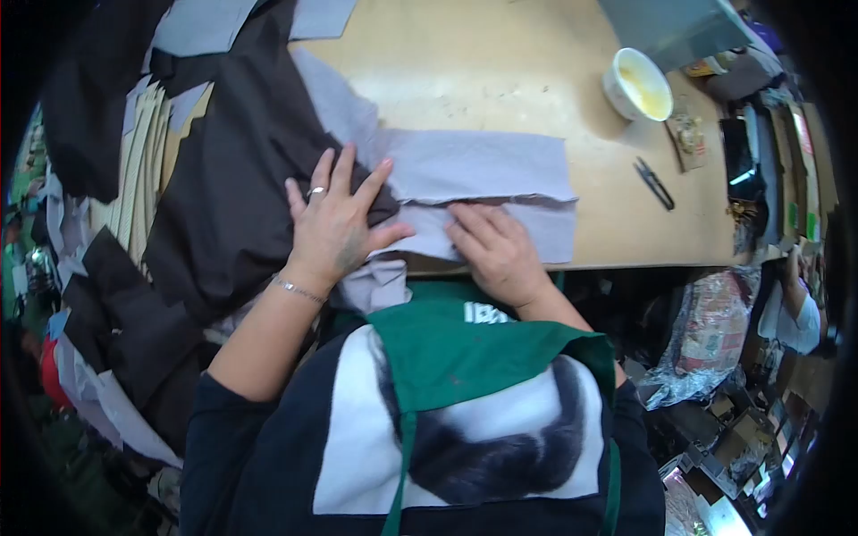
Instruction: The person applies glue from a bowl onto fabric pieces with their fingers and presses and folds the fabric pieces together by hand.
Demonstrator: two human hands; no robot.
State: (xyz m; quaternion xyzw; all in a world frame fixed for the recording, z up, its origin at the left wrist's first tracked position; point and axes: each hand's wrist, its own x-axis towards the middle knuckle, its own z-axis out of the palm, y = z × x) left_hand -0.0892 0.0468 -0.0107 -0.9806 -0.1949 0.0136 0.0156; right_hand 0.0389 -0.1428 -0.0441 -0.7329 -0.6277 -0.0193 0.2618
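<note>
My left hand (335,219) lies with fingers spread on dark brown fabric (228,179), near where it meets a pale grey-lilac cloth piece (487,161). The pale cloth lies flat toward the table's front edge, with a lengthwise seam or fold that shows a narrow dark strip inside. My right hand (500,250) rests on the lower part of this cloth, fingertips at the seam. Its fingers are laid out flat and side by side, and nothing is seen in them. Crumpled pale cloth (375,286) hangs over the table edge below my left hand.
On the wooden table (465,80) at right are a white bowl (637,87) with yellowish contents and small black thread snips (654,184). A grey bin (675,31) stands behind them. Cream strips (138,170) lie at left among dark fabric. Another person's arm (793,286) shows at far right.
</note>
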